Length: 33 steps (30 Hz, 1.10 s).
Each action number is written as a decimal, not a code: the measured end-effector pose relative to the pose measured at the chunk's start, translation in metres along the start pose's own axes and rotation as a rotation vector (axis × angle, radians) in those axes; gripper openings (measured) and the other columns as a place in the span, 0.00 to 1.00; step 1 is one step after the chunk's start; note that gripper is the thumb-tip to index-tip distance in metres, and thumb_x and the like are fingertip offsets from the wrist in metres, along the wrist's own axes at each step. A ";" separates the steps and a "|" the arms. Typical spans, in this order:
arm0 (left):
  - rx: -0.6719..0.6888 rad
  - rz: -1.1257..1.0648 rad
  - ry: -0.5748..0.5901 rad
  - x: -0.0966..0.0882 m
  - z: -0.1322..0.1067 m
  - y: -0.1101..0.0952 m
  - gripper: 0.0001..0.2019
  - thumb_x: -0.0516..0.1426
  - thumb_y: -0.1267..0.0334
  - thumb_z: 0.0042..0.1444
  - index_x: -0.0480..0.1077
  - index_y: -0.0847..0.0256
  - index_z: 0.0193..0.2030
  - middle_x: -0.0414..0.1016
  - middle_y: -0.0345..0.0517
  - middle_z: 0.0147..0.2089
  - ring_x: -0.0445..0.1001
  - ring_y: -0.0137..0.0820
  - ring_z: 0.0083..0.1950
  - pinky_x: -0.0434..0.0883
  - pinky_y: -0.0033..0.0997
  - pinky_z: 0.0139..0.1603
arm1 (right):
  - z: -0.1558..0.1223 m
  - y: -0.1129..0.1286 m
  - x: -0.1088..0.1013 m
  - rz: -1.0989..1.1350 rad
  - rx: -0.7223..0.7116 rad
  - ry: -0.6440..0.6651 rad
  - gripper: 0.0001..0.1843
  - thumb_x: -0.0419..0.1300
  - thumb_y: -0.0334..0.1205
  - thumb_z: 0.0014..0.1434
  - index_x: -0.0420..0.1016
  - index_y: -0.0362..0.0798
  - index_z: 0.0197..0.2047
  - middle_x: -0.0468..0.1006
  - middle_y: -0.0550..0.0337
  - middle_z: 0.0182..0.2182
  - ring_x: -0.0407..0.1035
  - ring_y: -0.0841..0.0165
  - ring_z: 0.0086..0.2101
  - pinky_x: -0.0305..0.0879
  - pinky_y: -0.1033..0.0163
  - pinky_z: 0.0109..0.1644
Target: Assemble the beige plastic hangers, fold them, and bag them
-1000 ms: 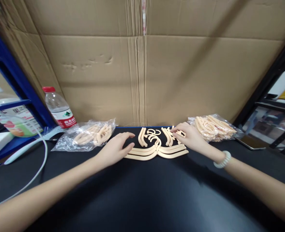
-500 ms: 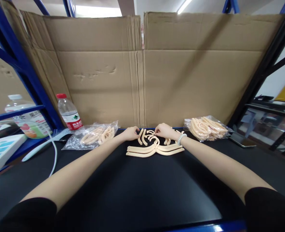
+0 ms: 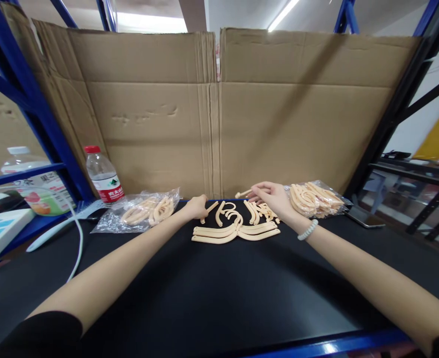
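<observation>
Several cream plastic curved hanger parts (image 3: 236, 229) lie in a small heap at the far middle of the black table (image 3: 219, 288). My left hand (image 3: 196, 207) is closed on one curved cream piece (image 3: 209, 211) at the heap's left side. My right hand (image 3: 275, 197) is raised a little above the heap's right side and pinches a short cream hook piece (image 3: 242, 193) between thumb and fingers. A white bead bracelet (image 3: 307, 229) circles my right wrist.
A clear bag of cream parts (image 3: 142, 211) lies to the left, another bag (image 3: 314, 199) to the right. A water bottle (image 3: 103, 175) stands at the back left beside a white cable (image 3: 75, 238). A cardboard wall (image 3: 219, 109) closes the back. A phone (image 3: 364, 217) lies far right.
My right hand has lifted up and to the right with a short hook piece. My left hand stayed at the heap's left side and closed on a curved piece. The camera tilted up.
</observation>
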<state>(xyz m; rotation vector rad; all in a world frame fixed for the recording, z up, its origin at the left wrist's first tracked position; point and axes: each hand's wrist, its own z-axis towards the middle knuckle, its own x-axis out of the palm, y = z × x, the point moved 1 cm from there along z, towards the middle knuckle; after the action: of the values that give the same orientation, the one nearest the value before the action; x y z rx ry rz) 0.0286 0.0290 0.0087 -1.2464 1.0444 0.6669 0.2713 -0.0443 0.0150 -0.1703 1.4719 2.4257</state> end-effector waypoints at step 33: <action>0.270 -1.015 0.174 0.054 -0.137 -0.013 0.08 0.65 0.66 0.48 0.73 0.60 0.36 0.75 0.41 0.34 0.75 0.32 0.37 0.74 0.31 0.40 | -0.107 0.012 0.026 0.333 0.204 0.271 0.04 0.64 0.39 0.58 0.77 0.48 0.37 0.75 0.59 0.34 0.72 0.72 0.30 0.73 0.65 0.38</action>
<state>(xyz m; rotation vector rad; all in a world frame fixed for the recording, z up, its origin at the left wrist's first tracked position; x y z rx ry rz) 0.0255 -0.1134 -0.0323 -1.3992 0.4873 -0.3556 0.2377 -0.1390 -0.0313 -0.2327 1.9986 2.5600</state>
